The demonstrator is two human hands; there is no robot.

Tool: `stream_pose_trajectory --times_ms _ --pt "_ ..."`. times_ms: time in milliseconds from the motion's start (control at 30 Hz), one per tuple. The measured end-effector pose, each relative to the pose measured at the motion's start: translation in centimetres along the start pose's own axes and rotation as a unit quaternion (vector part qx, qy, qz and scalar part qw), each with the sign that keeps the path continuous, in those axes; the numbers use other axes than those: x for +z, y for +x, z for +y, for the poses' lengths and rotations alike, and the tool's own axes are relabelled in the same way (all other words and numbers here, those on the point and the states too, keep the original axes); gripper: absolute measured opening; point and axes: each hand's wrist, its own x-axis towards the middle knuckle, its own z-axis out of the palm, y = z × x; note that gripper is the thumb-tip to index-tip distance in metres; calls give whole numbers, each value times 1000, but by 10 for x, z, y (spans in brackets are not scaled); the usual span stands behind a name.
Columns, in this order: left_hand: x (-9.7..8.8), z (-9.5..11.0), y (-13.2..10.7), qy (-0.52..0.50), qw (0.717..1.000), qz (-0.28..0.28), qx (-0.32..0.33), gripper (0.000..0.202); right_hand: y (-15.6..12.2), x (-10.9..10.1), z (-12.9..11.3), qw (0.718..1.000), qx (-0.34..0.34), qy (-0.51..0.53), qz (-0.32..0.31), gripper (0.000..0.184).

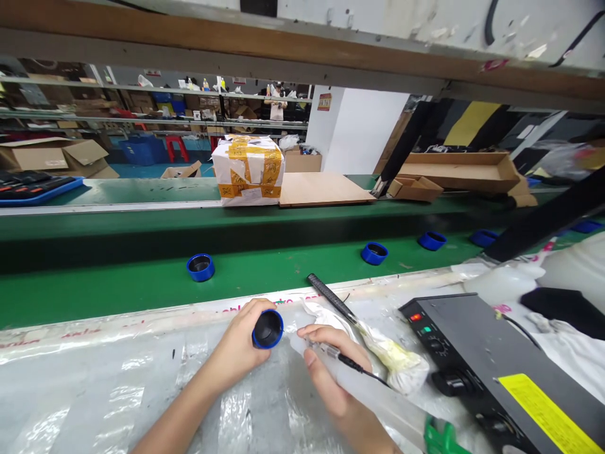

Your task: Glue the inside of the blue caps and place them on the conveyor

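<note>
My left hand [243,340] grips a round blue cup with a black inside [268,329], its opening tilted towards me. In my right hand [338,372] lies a translucent dispensing syringe [378,394], with a green fitting [442,435] at its rear end and a thin black cable along it. The syringe's tip points at the cup's right side, a small gap apart. Beyond my right hand, a tool with a black textured handle [328,296] lies on the plastic sheet, its lower end wrapped in yellowed plastic [397,359].
On the green conveyor belt [283,265] stand several like blue cups, one at the left [200,267] and others rightwards [375,253]. A black control box [496,372] with lit indicators sits to the right. Behind are a taped box [248,170] and cardboard trays [458,171]; a shelf [265,50] hangs overhead.
</note>
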Motion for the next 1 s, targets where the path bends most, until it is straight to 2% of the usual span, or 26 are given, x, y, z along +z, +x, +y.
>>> stream_pose_trajectory --times_ms 267,433,533,800,1000 --pt "3 -5 1 4 1000 7 17 58 0 0 -2 1000 7 10 0 23" --pt "3 -6 0 0 1000 5 28 60 -2 12 -7 997 32 41 60 14" --pt "3 -6 0 -2 999 2 34 63 -3 15 -10 996 28 47 68 15" --pt "1 -2 -1 -4 1000 -2 24 60 1 5 -16 999 27 29 30 16" --pt "0 1 -1 -3 1000 -5 23 60 2 1 -12 999 -8 29 -16 26"
